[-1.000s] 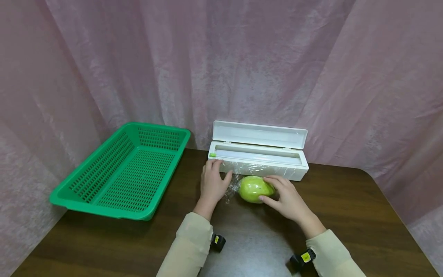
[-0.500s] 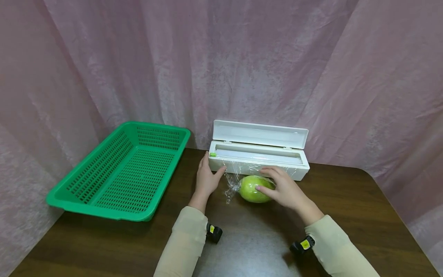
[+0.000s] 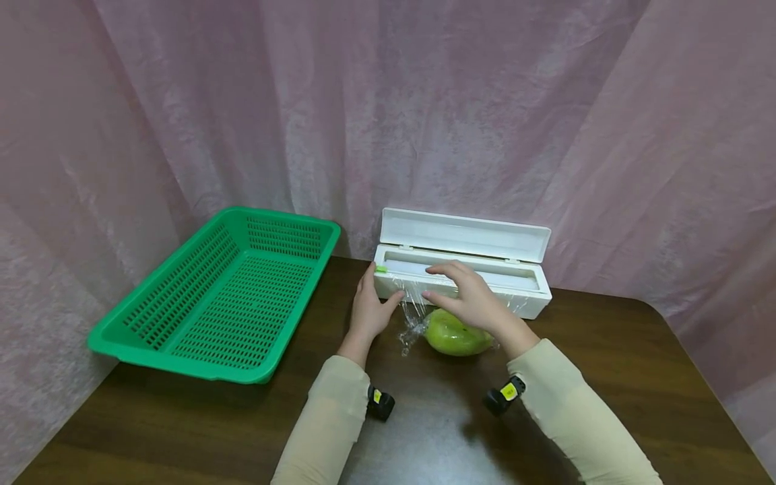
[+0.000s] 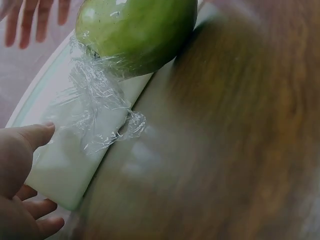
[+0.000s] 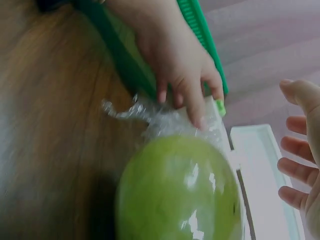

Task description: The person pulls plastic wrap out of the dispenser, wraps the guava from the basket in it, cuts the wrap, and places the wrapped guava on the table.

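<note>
My left hand (image 3: 371,311) is at the left end of the white cling film dispenser (image 3: 533,306), index finger at its corner and thumb by the front face. Its fingers look fairly straight and spread. Over the dispenser's front hovers my right hand (image 3: 473,300), fingers apart, holding nothing. Below it, on the table, lies a smooth green fruit (image 3: 457,335) covered in clear cling film (image 4: 97,95). The film bunches left of the fruit and runs up to the dispenser. A light green slider (image 3: 380,269) sits at the dispenser's left end, close to my left index finger.
The dispenser's lid (image 3: 463,234) stands raised behind the roll. To the left is a green slotted basket (image 3: 261,374) on the brown wooden table (image 3: 612,350). A pink curtain (image 3: 473,101) hangs behind the table.
My right hand has left the fruit and moved up and left over the dispenser. My left hand has shifted from the film to the dispenser's left end.
</note>
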The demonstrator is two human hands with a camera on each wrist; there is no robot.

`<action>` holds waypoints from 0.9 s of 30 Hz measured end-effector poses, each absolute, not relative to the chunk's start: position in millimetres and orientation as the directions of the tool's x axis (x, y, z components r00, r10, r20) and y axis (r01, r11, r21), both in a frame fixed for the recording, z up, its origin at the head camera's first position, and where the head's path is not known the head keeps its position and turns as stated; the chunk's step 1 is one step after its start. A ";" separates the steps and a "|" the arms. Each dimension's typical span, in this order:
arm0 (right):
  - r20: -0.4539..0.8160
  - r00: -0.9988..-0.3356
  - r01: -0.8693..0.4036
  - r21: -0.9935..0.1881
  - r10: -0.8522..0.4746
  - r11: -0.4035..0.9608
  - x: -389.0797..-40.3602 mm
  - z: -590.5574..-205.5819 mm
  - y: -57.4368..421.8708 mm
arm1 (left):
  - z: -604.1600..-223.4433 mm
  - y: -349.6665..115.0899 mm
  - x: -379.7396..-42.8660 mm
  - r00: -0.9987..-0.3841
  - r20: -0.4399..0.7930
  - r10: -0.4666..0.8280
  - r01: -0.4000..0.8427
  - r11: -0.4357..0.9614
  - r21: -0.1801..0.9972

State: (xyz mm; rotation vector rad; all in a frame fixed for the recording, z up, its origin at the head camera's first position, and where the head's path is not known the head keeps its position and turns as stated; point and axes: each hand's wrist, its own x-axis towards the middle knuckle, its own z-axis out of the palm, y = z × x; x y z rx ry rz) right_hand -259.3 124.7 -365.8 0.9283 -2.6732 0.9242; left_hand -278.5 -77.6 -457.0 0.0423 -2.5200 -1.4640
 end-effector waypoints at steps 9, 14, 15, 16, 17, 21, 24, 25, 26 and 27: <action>0.271 -0.830 -0.544 -0.588 -0.488 0.598 -276.8 -362.0 97.6 | -458.2 -77.4 -277.3 -0.976 0.171 -0.135 0.080 0.505 0.859; 0.204 -0.847 -0.507 -0.587 -0.491 0.631 -286.8 -364.2 84.0 | -458.3 -77.1 -277.4 -0.975 0.169 -0.144 0.070 0.521 0.851; 0.193 -0.851 -0.501 -0.580 -0.489 0.642 -288.9 -364.9 81.0 | -458.4 -77.1 -277.4 -0.975 0.170 -0.145 0.069 0.526 0.847; 0.185 -0.853 -0.497 -0.574 -0.488 0.651 -290.8 -365.2 78.1 | -458.6 -77.1 -277.5 -0.975 0.171 -0.145 0.070 0.530 0.845; 0.177 -0.855 -0.494 -0.566 -0.488 0.660 -292.6 -365.6 75.1 | -458.6 -77.0 -277.4 -0.974 0.172 -0.147 0.069 0.532 0.844; 0.149 -0.858 -0.486 -0.545 -0.492 0.683 -298.9 -367.1 63.7 | -458.7 -77.2 -277.4 -0.973 0.177 -0.148 0.070 0.544 0.836; 0.132 -0.857 -0.483 -0.541 -0.498 0.689 -302.8 -369.5 56.4 | -458.3 -76.9 -276.5 -0.970 0.195 -0.147 0.086 0.544 0.835; 0.128 -0.857 -0.483 -0.536 -0.499 0.692 -304.2 -370.6 54.2 | -458.4 -76.6 -276.1 -0.968 0.202 -0.146 0.093 0.543 0.835; 0.124 -0.857 -0.483 -0.530 -0.500 0.697 -305.7 -372.1 52.1 | -458.4 -76.4 -275.6 -0.968 0.203 -0.145 0.094 0.543 0.834; 0.119 -0.858 -0.481 -0.528 -0.500 0.699 -307.0 -373.2 50.0 | -458.7 -76.2 -275.2 -0.967 0.209 -0.144 0.099 0.544 0.833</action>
